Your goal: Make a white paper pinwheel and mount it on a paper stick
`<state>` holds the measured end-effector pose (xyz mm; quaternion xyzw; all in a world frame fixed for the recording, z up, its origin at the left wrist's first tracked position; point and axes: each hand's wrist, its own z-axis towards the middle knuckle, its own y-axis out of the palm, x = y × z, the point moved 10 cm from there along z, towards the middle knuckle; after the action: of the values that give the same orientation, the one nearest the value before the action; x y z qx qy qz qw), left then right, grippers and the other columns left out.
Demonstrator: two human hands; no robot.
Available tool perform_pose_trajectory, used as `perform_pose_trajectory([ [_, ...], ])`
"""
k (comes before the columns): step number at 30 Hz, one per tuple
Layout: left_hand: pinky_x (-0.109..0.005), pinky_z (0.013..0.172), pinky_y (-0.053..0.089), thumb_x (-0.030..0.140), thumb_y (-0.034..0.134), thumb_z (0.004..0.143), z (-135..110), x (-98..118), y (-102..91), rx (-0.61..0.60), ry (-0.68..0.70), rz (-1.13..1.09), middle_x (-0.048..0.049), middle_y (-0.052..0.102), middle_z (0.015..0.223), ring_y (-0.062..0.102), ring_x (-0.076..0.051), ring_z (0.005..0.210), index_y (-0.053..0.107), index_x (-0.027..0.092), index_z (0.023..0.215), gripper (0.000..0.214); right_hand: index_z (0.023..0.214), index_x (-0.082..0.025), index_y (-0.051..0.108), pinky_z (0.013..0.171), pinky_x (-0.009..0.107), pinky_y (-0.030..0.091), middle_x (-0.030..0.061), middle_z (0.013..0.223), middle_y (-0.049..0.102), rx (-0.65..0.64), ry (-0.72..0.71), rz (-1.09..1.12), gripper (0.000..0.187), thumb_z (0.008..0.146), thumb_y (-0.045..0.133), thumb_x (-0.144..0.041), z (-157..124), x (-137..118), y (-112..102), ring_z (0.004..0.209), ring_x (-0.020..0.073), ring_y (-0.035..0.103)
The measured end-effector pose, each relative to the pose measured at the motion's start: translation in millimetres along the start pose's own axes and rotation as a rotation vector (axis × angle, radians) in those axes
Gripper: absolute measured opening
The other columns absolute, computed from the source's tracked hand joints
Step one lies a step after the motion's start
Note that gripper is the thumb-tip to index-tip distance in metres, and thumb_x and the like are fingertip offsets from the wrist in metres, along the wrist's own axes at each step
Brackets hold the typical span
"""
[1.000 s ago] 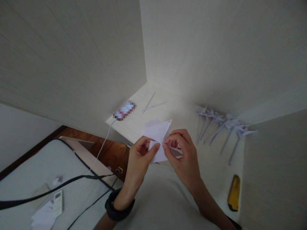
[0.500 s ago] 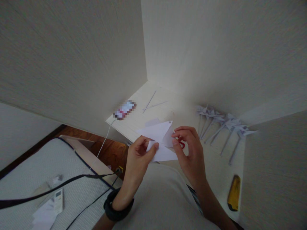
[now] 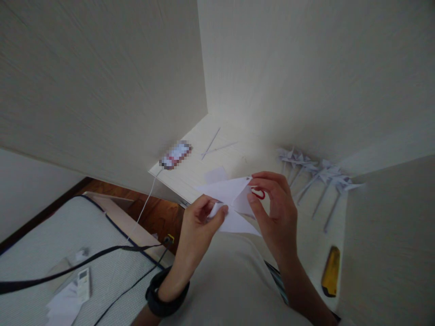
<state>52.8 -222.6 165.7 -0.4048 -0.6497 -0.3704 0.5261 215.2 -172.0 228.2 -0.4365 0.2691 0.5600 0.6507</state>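
Note:
My left hand (image 3: 200, 222) pinches the middle of a white paper piece (image 3: 227, 194) cut into pointed flaps, held above the front of a pale desk (image 3: 238, 158). My right hand (image 3: 275, 209) pinches one flap near its tip, thumb below and fingers curled over it. A small red object (image 3: 260, 194) shows just behind the right fingers; I cannot tell whether the hand holds it. A black band wraps my left wrist.
Several finished paper pinwheels on sticks (image 3: 316, 176) lie at the desk's right. A yellow utility knife (image 3: 329, 270) lies near the right front edge. A phone (image 3: 176, 154) on a white cable, two thin sticks (image 3: 214, 146) and a paper scrap (image 3: 216, 174) lie farther back. A mattress (image 3: 50, 244) with black cables sits at lower left.
My right hand has moved from the paper's centre out and up to the right, drawing one flap with it. The left hand keeps its pinch at the centre.

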Motion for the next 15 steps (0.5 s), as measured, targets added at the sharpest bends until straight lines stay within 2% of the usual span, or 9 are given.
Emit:
perform_pose_trajectory([
  [7, -0.024, 0.064, 0.046, 0.02, 0.073, 0.07, -1, 1, 3.4, -0.051, -0.004, -0.004, 0.0009, 0.061, 0.062, 0.059, -0.016, 0.07, 0.065, 0.017, 0.065, 0.009, 0.093, -0.025, 0.065, 0.085, 0.036, 0.048, 0.0035, 0.101, 0.059, 0.012, -0.097, 0.022, 0.018, 0.085, 0.063, -0.009, 5, -13, -2, 0.096, 0.0189, 0.057],
  [15, -0.024, 0.063, 0.045, 0.021, 0.073, 0.069, -2, 3, 3.2, -0.04, -0.018, -0.003, 0.0023, 0.054, 0.06, 0.056, -0.016, 0.067, 0.065, 0.018, 0.066, 0.009, 0.093, -0.027, 0.067, 0.079, 0.036, 0.048, 0.0021, 0.104, 0.058, -0.036, -0.188, 0.034, 0.024, 0.084, 0.061, -0.006, 0, -21, -1, 0.093, 0.0185, 0.057],
])
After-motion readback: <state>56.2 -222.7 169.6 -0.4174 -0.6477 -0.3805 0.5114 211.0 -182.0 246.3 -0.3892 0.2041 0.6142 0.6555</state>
